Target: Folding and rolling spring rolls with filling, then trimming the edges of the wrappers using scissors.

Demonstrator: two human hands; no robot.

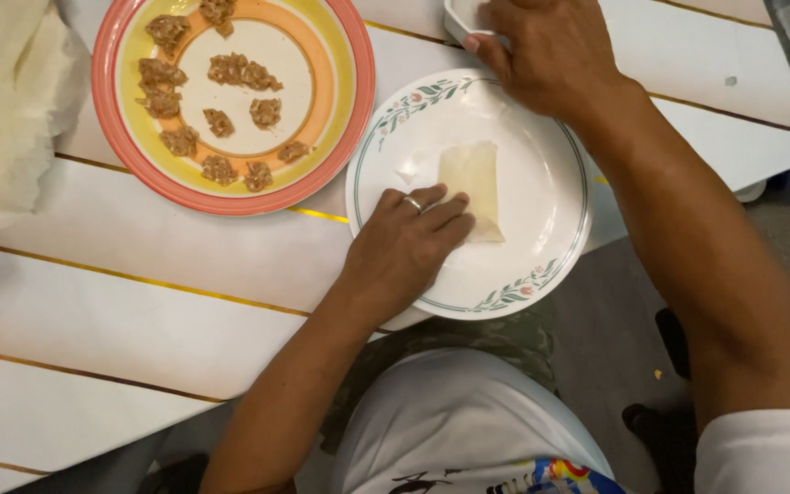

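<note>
Two hands busy: my left hand (409, 245) presses flat the pale rolled wrapper (474, 187) on the floral white plate (541, 265), right fingers (496, 46) dipping into the small white dish (461, 16).

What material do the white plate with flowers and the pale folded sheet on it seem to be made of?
Flowered plate: likely glazed ceramic, going by its smooth, slightly shiny white surface and printed rim.
Folded sheet under the left hand: probably thin dough wrapper, matte, pale and slightly translucent.

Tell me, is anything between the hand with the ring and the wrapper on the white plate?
Nothing visible. The left hand rests its fingers right on the folded wrapper, which lies on the white plate. The right hand is off at a small white dish.
</note>
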